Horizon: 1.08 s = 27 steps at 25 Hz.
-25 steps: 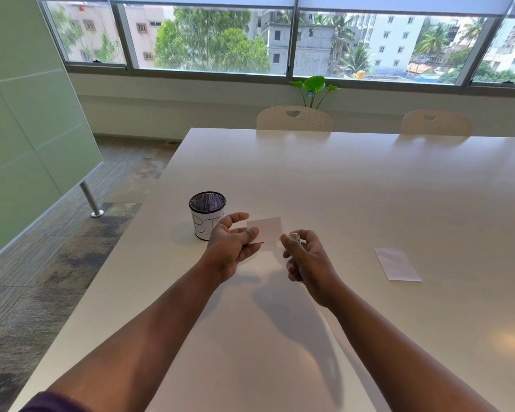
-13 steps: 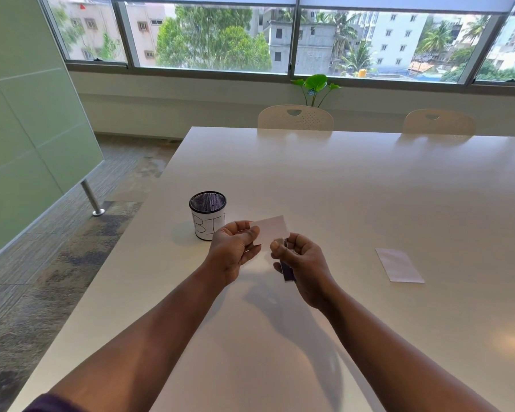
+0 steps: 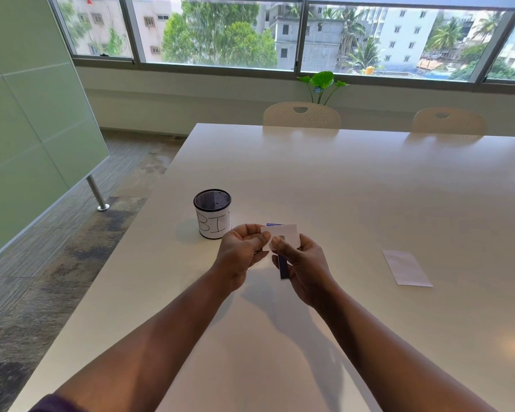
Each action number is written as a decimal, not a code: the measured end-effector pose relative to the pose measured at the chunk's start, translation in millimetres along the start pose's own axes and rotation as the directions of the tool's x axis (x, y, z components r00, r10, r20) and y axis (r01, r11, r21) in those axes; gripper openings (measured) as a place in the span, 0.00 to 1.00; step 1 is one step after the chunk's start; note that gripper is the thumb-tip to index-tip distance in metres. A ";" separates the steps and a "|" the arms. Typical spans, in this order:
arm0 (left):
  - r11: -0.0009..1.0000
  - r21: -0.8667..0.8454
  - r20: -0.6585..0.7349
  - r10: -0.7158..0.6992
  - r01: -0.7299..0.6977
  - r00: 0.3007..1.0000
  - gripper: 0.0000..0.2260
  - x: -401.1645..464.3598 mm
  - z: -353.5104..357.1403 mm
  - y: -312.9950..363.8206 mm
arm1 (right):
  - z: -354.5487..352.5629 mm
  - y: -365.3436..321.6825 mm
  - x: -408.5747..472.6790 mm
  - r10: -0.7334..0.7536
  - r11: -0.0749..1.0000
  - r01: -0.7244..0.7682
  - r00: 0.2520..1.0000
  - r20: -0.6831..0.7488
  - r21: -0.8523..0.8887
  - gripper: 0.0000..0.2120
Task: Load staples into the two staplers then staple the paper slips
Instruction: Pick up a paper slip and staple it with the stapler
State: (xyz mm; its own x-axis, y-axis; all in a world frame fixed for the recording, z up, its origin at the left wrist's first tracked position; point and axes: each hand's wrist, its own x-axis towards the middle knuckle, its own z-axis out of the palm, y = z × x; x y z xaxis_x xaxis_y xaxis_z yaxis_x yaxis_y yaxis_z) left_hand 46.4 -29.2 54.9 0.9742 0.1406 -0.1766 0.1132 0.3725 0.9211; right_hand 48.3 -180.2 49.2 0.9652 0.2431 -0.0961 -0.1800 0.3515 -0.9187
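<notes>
Both hands are up above the white table (image 3: 324, 179), just to the right of the mesh cup marked BIN (image 3: 212, 214), and they meet over one paper slip (image 3: 286, 233). The left hand (image 3: 241, 252) pinches the slip's left edge between thumb and fingers; the right hand (image 3: 305, 264) is curled round a small dark blue stapler (image 3: 283, 267) and is the nearer of the two to the work. The stapler's long axis runs nearly straight toward the person, its far end tucked at the slip's lower edge, so the press, I judge, comes from the right thumb on top. The slip is small, white and flat, held tilted up. A second slip (image 3: 406, 267) lies flat on the table, well to the right of the cup and apart from both hands.
</notes>
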 end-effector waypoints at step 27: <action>0.989 -0.131 0.299 -0.029 0.072 0.954 0.17 1.8 -5.6 -14.1 | 8.0 2.5 7.0 0.075 0.993 -0.063 0.990 -0.119 0.099 0.15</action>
State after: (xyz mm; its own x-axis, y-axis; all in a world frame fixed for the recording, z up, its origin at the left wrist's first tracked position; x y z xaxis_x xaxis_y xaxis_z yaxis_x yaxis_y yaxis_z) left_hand 45.5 -29.1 39.7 0.9842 -0.1514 -0.0918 0.1562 0.4989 0.8524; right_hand 53.1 -170.4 49.3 0.9647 0.1592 -0.2096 -0.2585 0.4230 -0.8685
